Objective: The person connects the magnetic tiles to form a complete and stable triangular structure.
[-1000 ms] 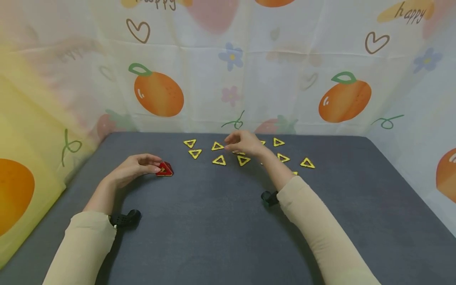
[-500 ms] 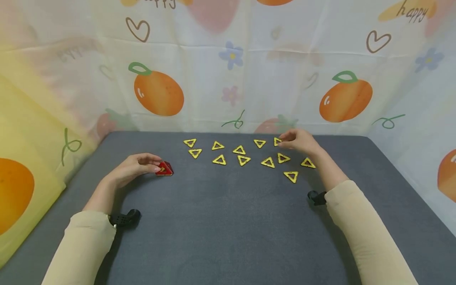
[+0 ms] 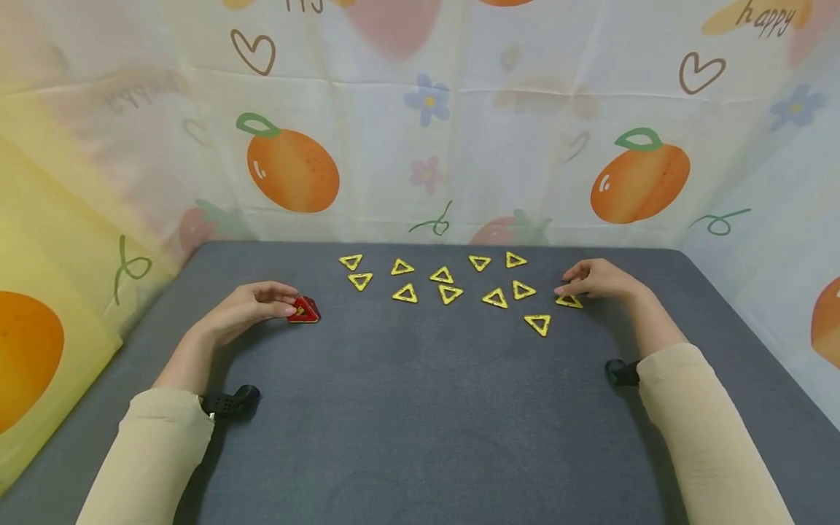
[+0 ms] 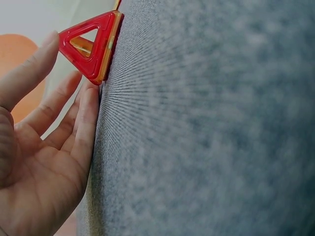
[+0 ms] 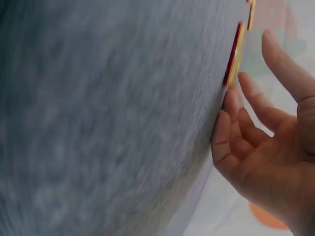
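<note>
My left hand point(image 3: 239, 313) holds a small red pyramid point(image 3: 308, 312) of triangular magnetic tiles at the table's left side. In the left wrist view, the thumb meets one corner of the pyramid's red triangular face point(image 4: 104, 46), and the other fingers lie behind and below it. Over at the right, my right hand point(image 3: 604, 278) hovers low at the rightmost yellow triangle tile point(image 3: 571, 305), partly covering it. The right wrist view shows this tile point(image 5: 235, 56) edge-on, yellow over red, close to the fingertips. The thumb stands apart, and whether the fingers touch the tile is unclear.
Several hollow yellow triangle tiles lie flat in loose rows along the back of the dark grey table point(image 3: 394, 423). The nearest tile point(image 3: 537, 317) sits left of my right hand. A fruit-printed curtain point(image 3: 380, 146) hangs behind and at both sides.
My right hand has swept rightward from above the middle tiles to the rightmost one, uncovering the tiles it passed. My left hand and the red pyramid have stayed in place.
</note>
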A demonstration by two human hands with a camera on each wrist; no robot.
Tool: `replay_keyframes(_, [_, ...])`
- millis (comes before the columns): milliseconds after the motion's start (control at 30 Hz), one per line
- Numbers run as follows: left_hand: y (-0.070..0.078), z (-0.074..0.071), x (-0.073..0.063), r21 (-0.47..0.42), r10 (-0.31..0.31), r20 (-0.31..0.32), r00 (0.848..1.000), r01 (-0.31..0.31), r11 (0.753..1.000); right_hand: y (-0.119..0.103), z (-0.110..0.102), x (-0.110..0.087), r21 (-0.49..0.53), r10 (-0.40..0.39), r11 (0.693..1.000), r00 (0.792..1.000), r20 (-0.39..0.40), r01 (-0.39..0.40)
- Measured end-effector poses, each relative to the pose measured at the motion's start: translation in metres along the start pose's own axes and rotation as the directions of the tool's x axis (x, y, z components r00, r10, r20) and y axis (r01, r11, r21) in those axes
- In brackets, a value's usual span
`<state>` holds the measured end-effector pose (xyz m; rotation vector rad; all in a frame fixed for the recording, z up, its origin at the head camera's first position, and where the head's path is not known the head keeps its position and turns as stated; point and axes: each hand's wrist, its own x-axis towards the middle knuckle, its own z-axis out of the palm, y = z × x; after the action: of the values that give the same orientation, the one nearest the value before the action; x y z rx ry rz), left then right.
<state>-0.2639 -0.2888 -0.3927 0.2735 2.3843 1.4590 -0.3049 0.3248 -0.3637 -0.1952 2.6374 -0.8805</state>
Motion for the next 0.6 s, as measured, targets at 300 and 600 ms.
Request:
replay_keyframes(300, [0.002, 0.000, -0.001, 0.018, -0.007, -0.006, 1.000, 0.007, 1.000, 0.013, -0.006, 0.000, -0.017, -0.005, 1.000, 0.998, 0.058, 0.006])
replay_keyframes(600, [0.025, 0.006, -0.002, 0.073, 0.030, -0.109, 0.994, -0.022, 0.997, 0.012, -0.004, -0.002, 0.017, -0.041, 0.999, 0.997, 0.067, 0.039])
